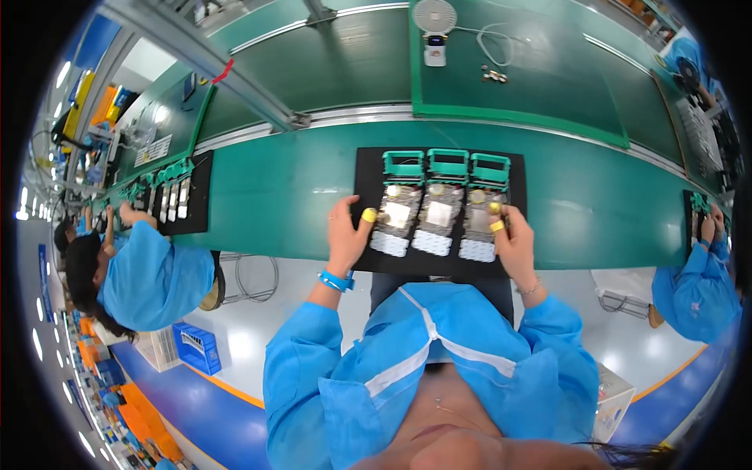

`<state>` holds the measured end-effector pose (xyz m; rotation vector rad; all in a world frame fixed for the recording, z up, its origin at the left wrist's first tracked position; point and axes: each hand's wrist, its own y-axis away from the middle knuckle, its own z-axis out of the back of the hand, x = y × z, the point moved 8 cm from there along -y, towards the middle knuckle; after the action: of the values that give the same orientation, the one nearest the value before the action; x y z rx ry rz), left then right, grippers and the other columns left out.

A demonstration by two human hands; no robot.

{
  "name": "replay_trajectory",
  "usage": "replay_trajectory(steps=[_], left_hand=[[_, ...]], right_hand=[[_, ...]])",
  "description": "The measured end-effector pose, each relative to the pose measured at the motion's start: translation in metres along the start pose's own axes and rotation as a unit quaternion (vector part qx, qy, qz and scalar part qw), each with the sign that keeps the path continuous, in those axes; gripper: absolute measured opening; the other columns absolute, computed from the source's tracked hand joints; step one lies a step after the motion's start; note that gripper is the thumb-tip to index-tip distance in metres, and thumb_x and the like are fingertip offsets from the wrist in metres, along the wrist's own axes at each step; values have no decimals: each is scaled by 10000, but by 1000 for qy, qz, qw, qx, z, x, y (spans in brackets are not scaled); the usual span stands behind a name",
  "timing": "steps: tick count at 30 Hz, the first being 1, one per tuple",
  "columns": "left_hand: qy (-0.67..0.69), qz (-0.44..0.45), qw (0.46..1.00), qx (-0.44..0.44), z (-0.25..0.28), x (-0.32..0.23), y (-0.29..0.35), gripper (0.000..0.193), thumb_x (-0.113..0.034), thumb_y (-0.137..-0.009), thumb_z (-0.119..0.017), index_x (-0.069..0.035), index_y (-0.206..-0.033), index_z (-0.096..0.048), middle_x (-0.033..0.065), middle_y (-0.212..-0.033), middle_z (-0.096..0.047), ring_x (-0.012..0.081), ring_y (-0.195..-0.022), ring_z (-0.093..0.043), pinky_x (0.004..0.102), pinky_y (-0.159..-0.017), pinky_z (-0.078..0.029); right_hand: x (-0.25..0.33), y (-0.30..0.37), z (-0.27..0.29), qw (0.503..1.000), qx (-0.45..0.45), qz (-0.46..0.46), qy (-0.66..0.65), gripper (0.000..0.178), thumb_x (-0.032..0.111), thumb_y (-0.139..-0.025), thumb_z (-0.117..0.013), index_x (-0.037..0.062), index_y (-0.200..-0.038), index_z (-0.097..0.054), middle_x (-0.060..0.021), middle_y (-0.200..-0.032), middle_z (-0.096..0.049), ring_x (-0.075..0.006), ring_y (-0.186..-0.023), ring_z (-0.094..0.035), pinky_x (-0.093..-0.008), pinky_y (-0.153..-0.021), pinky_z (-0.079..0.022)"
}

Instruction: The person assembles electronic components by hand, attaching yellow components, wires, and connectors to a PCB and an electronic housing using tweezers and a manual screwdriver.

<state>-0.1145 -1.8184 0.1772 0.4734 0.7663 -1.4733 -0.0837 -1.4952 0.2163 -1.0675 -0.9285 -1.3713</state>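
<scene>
Three electronic board assemblies lie side by side on a black mat (363, 176): the left one (396, 215), the middle one (440, 213) and the right one (478, 227). Each has a green plastic frame at its far end, a silvery middle and a white block at the near end. Beside the left assembly is my left hand (347, 237), fingers apart, a yellow cot on the thumb. My right hand (515, 243) is at the right assembly's outer edge, its thumb and a finger wearing yellow cots, tips slightly apart. Whether those tips touch the assembly I cannot tell.
The mat lies on a green workbench (290, 196). Beyond the metal rail (360, 116), a small round fan (435, 16), a white cable (505, 47) and small loose parts (493, 75) rest on a green panel. Co-workers in blue sit left (160, 274) and right (693, 294).
</scene>
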Motion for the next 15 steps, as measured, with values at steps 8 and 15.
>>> replay_trajectory(steps=[8, 15], left_hand=[[348, 0, 915, 204, 7, 25, -10, 396, -227, -935, -530, -33, -1263, -424, 102, -1058, -545, 131, -844, -541, 257, -667, -470], [236, -36, 969, 60, 92, 91, -47, 373, -122, -816, -657, -19, -1142, -507, 121, -1089, -536, 198, -957, -539, 296, -688, -500]], right_hand=[[64, 29, -185, 961, -57, 148, 226, 331, 155, -794, -672, 30, -1084, -572, -122, -1091, -569, -298, -865, -616, -340, -661, -508], [63, -2, -275, 911, -6, 124, 393, 483, 319, -753, -696, 97, -1147, -526, -70, -1199, -501, -282, -902, -615, -372, -648, -526]])
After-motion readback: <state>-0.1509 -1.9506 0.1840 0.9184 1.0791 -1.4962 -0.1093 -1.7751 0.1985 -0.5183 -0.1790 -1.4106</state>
